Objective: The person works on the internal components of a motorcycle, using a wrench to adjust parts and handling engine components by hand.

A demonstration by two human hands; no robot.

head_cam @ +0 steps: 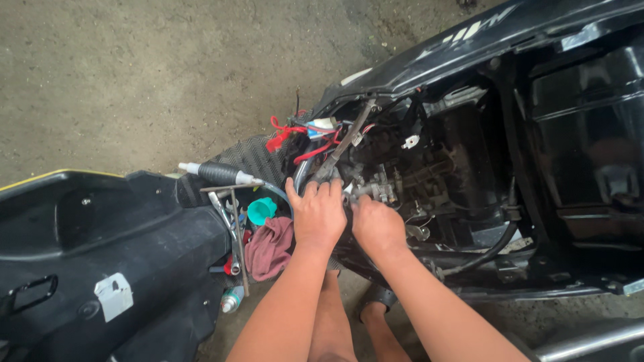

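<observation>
Head view, looking down. Two bare hands, both inside the opened engine bay of a black scooter body point(510, 40) with its panels off. Left hand point(319, 214) rests palm down, fingers spread and curled over the greasy grey metal carburettor block point(376, 189); fingertips touching it, beside one grey rubber hose point(302, 175). Right hand point(377, 226) sits just beside the left, fingers tucked under toward the same block; whether they pinch anything cannot be told, as they are hidden. The block sits mid-bay, just above both hands. One bundle of red and blue wires point(295, 137) lies up-left of the hands.

Left of the hands: one detached black plastic panel point(100, 248) on the concrete floor point(134, 80), one crumpled maroon rag point(268, 247), one teal plastic funnel point(260, 210), one black-handled tool with a white tip point(215, 173), one small spray can point(231, 299). Several chrome wrenches point(225, 208) lie there; exact count unclear. One black hose point(493, 245) runs right of the hands.
</observation>
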